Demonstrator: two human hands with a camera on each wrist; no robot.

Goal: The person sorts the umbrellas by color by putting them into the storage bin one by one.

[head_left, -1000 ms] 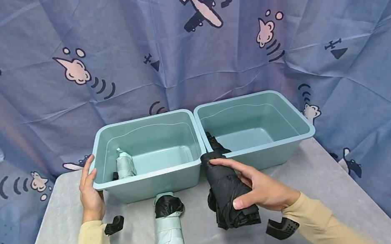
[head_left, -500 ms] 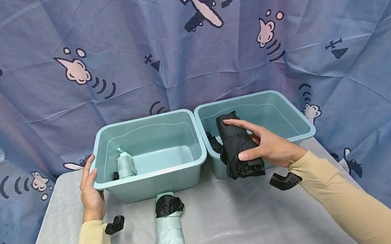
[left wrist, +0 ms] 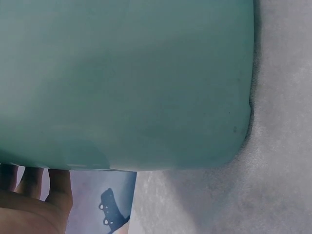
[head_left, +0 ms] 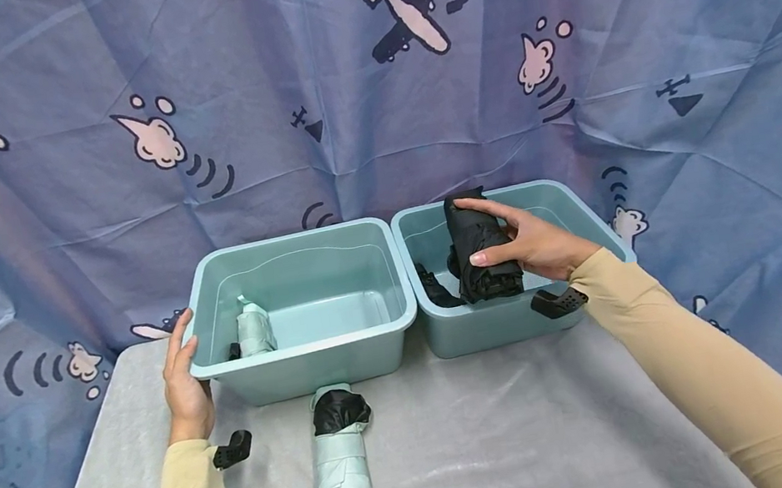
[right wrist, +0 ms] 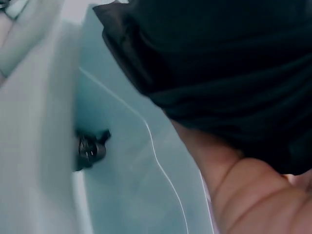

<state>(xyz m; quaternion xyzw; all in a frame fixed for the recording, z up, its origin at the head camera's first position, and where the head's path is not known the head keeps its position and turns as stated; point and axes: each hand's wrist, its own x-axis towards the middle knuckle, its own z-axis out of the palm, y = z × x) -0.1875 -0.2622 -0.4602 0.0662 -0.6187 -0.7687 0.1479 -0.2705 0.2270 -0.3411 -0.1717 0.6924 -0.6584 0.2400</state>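
While our right hand [head_left: 531,244] curls its fingers and thumb round the folded black fabric umbrella [head_left: 481,252], we hold that bundle above the open mouth of the right pale teal plastic tub [head_left: 589,227], its length running from about twelve o'clock down to six. From the right wrist view the black folds [right wrist: 229,73] fill the upper part of the picture, with our palm beneath them and the tub's teal wall [right wrist: 126,195] below. At nine o'clock of the held umbrella, a second black folded piece [head_left: 435,288] lies low inside the same tub against its left wall; we cannot tell just what it is.

Our left hand [head_left: 184,384] rests with straight, relaxed fingers against the outer left side of the left pale teal plastic tub [head_left: 304,371], gripping nothing; the left wrist view shows only that tub's wall [left wrist: 126,83] and our fingertips at the bottom left. Inside this tub, toward its seven o'clock corner, lies a small mint-green folded umbrella [head_left: 254,332]. The two tubs stand just beside each other, rims touching.

At six o'clock of the left tub, just in front of it on the grey cloth-covered table [head_left: 505,446], lies another mint-green folded umbrella with a black end [head_left: 339,446]. Behind everything, at twelve o'clock, hangs a blue curtain printed with aeroplanes and clouds [head_left: 307,88].
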